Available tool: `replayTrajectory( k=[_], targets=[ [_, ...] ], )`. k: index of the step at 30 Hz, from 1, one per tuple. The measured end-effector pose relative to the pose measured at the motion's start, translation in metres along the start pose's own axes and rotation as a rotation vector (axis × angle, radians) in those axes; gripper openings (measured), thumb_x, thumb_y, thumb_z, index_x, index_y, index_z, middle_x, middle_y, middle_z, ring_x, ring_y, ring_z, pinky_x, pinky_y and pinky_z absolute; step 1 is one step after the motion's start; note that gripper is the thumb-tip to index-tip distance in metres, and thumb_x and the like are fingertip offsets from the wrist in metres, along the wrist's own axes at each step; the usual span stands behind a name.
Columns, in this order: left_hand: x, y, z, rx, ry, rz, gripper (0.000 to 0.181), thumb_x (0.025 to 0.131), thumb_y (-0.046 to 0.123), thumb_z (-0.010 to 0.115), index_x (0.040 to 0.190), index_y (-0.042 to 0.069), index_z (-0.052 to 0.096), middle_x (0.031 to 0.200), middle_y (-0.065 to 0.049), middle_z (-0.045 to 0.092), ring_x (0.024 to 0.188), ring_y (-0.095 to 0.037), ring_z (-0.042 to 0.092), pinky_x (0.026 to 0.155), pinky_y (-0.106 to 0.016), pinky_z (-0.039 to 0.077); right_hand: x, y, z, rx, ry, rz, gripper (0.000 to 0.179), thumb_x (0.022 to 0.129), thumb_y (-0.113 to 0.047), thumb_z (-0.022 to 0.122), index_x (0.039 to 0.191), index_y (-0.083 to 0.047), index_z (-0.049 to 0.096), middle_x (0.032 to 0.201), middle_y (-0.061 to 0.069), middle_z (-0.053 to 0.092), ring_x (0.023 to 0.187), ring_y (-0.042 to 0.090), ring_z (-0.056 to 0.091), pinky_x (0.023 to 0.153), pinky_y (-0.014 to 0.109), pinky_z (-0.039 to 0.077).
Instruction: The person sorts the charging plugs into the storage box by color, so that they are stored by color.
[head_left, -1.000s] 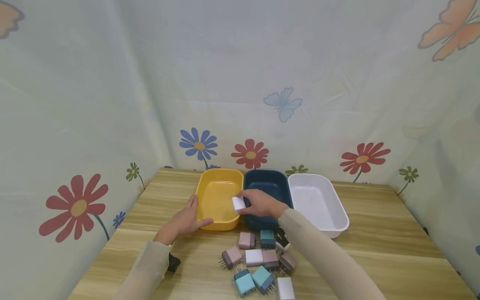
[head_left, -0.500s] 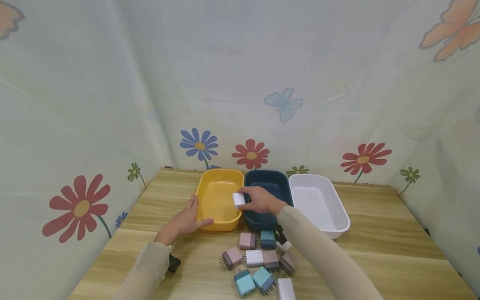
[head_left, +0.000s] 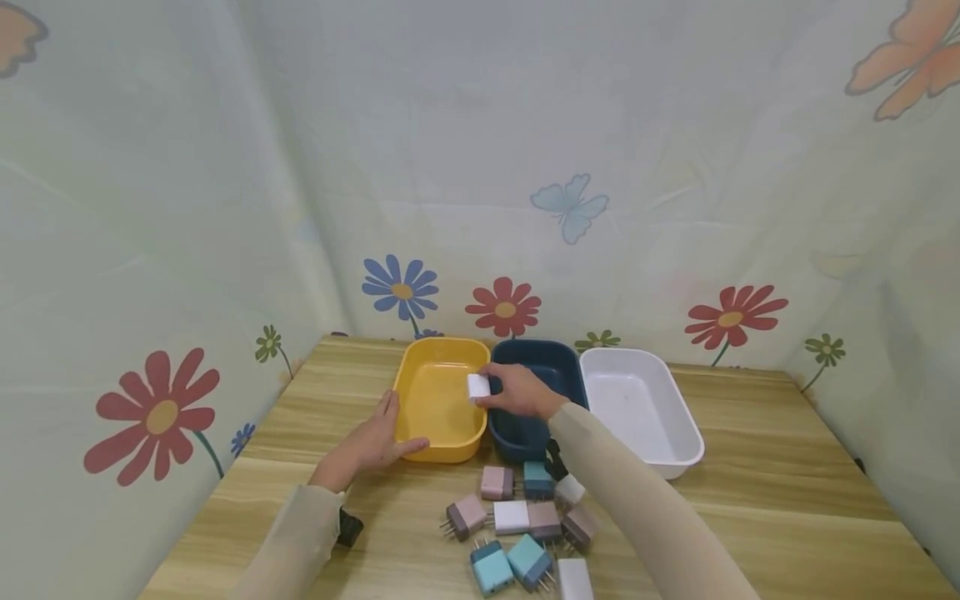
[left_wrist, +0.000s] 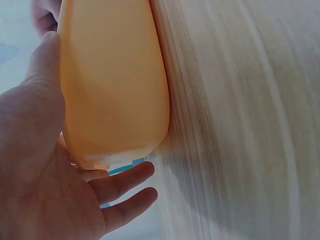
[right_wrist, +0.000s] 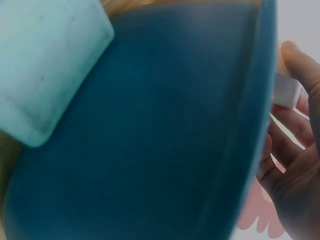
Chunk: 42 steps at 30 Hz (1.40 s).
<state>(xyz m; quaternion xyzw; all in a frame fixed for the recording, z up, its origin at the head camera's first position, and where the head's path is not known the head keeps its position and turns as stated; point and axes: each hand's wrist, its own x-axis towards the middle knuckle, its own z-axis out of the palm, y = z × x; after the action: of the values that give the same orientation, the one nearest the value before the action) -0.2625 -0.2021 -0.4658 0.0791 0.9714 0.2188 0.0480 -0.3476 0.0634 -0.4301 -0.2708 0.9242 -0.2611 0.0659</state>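
In the head view, my right hand [head_left: 521, 392] pinches a small white charger plug [head_left: 477, 387] between thumb and fingers, over the line where the yellow bin [head_left: 442, 455] and navy bin [head_left: 516, 451] meet. The right wrist view shows that white charger [right_wrist: 286, 91] beyond the navy bin's rim; its prongs are not visible. My left hand [head_left: 372, 439] rests against the yellow bin's near left corner. The left wrist view has its thumb [left_wrist: 45, 62] on the bin's rim and two fingers stretched out, holding nothing.
A white bin [head_left: 663, 469] stands to the right of the navy one. Several chargers, pink, turquoise [head_left: 492, 568] and white [head_left: 512, 517], lie loose on the wooden table [head_left: 787, 500] before the bins, prongs showing on some. A flowered curtain [head_left: 450, 125] hangs behind.
My right hand has risen slightly with the white charger, moving a little farther from me. The left hand stays at the yellow bin's corner.
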Motion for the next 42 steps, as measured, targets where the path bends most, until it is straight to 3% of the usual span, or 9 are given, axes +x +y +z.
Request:
replayTrajectory(
  k=[6, 19, 28, 35, 42],
  targets=[
    [0.0, 0.0, -0.001, -0.005, -0.009, -0.011, 0.11, 0.071, 0.066, 0.052, 0.139, 0.001, -0.003, 0.144, -0.019, -0.002, 0.124, -0.038, 0.024, 0.097, -0.047, 0.025, 0.003, -0.001, 0.001, 0.045, -0.003, -0.002, 0.065, 0.069, -0.056, 0.062, 0.123, -0.023, 0.047, 0.113, -0.007, 0.052, 0.097, 0.016, 0.049, 0.085, 0.032, 0.042],
    [0.002, 0.0, -0.005, 0.004, -0.011, 0.003, 0.11, 0.071, 0.066, 0.052, 0.139, -0.001, -0.003, 0.144, -0.02, -0.003, 0.123, -0.039, 0.025, 0.097, -0.048, 0.026, 0.022, -0.001, 0.005, -0.019, -0.002, -0.053, 0.05, 0.071, -0.045, 0.067, 0.111, -0.018, 0.053, 0.097, -0.006, 0.056, 0.084, 0.013, 0.05, 0.079, 0.026, 0.045],
    [0.002, 0.0, 0.0, 0.014, -0.021, -0.006, 0.11, 0.072, 0.066, 0.052, 0.139, -0.001, -0.004, 0.143, -0.02, -0.002, 0.123, -0.039, 0.026, 0.097, -0.046, 0.026, 0.026, 0.004, 0.008, 0.041, 0.0, -0.002, 0.054, 0.07, -0.041, 0.07, 0.116, -0.018, 0.052, 0.103, -0.005, 0.055, 0.09, 0.015, 0.05, 0.08, 0.026, 0.044],
    [0.003, 0.0, 0.002, 0.015, -0.026, 0.028, 0.108, 0.073, 0.064, 0.052, 0.138, -0.003, -0.004, 0.143, -0.021, -0.003, 0.123, -0.039, 0.024, 0.098, -0.045, 0.024, 0.023, 0.013, -0.001, 0.035, 0.016, -0.024, 0.056, 0.076, -0.029, 0.068, 0.125, -0.009, 0.047, 0.118, 0.007, 0.052, 0.106, 0.02, 0.047, 0.091, 0.035, 0.037],
    [0.006, -0.003, -0.003, 0.007, -0.032, 0.017, 0.11, 0.072, 0.065, 0.052, 0.138, -0.002, -0.004, 0.143, -0.02, -0.003, 0.126, -0.037, 0.019, 0.099, -0.045, 0.022, 0.015, 0.009, -0.024, 0.08, 0.046, -0.006, 0.063, 0.074, -0.042, 0.066, 0.127, -0.014, 0.045, 0.12, 0.002, 0.051, 0.104, 0.018, 0.049, 0.083, 0.032, 0.044]
  ],
)
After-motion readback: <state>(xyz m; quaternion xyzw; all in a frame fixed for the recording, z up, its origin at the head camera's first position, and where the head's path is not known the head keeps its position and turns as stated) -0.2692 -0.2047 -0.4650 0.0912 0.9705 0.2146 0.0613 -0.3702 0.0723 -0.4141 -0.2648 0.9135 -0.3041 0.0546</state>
